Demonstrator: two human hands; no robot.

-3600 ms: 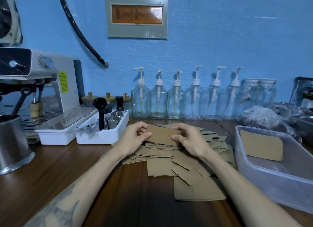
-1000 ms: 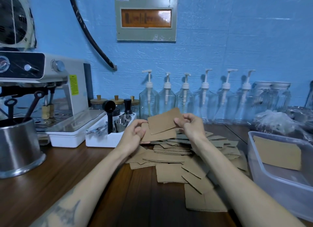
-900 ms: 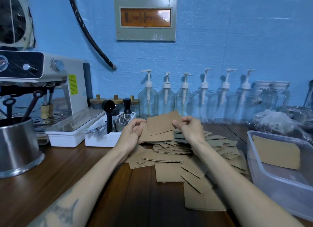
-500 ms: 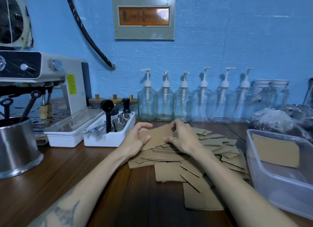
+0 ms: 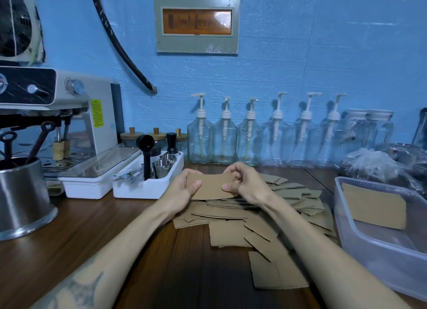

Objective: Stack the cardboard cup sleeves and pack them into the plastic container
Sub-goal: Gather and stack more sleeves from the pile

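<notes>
Both bare forearms reach forward from the bottom edge and converge at mid-frame. The left hand (image 5: 184, 189) curls with thumb on top, fingers tucked beneath what it pinches. The right hand (image 5: 245, 185) faces it, fingers bent, thumb tip pressing inward. The left forearm bears a tattoo.

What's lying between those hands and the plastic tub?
In the head view, loose cardboard sleeves cover the table from the hands toward the plastic tub.

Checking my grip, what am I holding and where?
A flat brown cardboard cup sleeve, left hand pinching its left end, right hand its right.
</notes>
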